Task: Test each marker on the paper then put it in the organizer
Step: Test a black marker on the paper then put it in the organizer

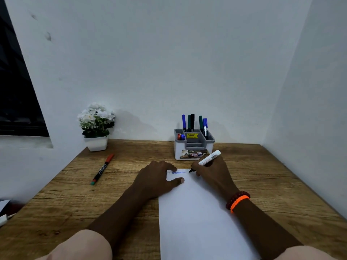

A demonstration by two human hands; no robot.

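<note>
Marker (208,159) with a white barrel sits pinched in the right hand (210,172), tilted so its dark tip touches the far end of the paper (197,218), just right of a blue zigzag scribble (179,172). The left hand (155,177) lies flat with fingers spread, pressing down the paper's far left corner — thumb and forefinger framing the scribble. The sheet runs lengthwise from the near edge of the counter (272,184) toward its middle.

Behind the hands, near the counter's far edge, stands the organizer (194,145), white with a grey top. Blue, green and black markers (192,122) stand upright in its back compartments; a red and a blue one are tucked low in a small left compartment. A yellow price sticker shows inside.

Toward the left side of the counter lies a red-capped pen (102,169) with a black barrel and green end, well apart from the paper. A white pot of white flowers (96,126) stands at the far left corner. Orange and red bracelets (238,201) circle the right wrist.
</note>
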